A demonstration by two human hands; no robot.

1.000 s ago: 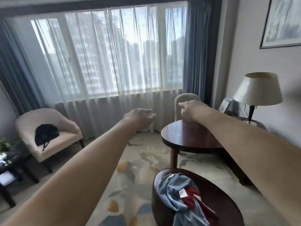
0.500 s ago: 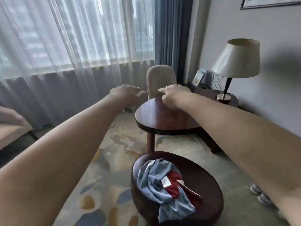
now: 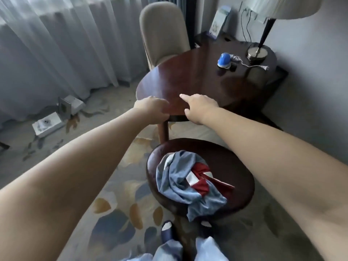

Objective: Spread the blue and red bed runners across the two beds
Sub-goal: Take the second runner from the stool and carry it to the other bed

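Observation:
A crumpled blue bed runner [image 3: 180, 182] lies bundled with a red bed runner [image 3: 201, 177] on a low dark round stool [image 3: 231, 166] just in front of me. Both my arms stretch out above it. My left hand [image 3: 151, 110] hangs over the near edge of the round wooden table, fingers curled down and holding nothing. My right hand [image 3: 197, 106] hovers beside it with fingers loosely spread, also empty. Neither hand touches the runners. No bed is in view.
A round wooden table [image 3: 197, 72] stands beyond the stool with a blue-and-white object [image 3: 224, 60] and a lamp [image 3: 260, 48] behind it. A beige chair [image 3: 163, 32] sits by the curtains. White boxes [image 3: 56, 117] lie on the patterned carpet at left. My slippered feet [image 3: 167, 230] show below.
The view has tipped down from the window toward the stool and floor. Both hands have dropped from mid-air to the table's near edge, closer to the runners.

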